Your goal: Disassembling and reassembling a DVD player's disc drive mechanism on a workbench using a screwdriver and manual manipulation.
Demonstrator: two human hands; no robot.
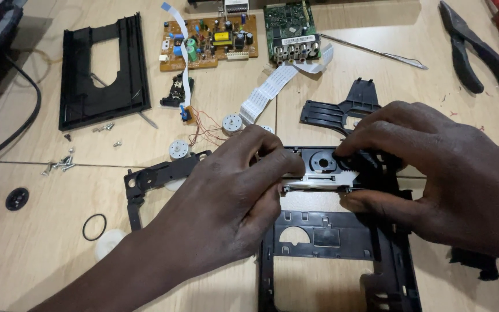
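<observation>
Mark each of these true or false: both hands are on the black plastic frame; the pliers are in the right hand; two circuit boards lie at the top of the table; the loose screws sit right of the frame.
1. Both hands, left hand and right hand, touch the black plastic frame: true.
2. Right hand holds the pliers: false, they lie on the table.
3. A brown circuit board and a green circuit board lie at the top: true.
4. Loose screws sit right of the frame: false, left.

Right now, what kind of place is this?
Probably a repair bench for electronics. On the wooden table lie bare circuit boards, loose screws and pliers, while both hands work on a black plastic frame.
</observation>
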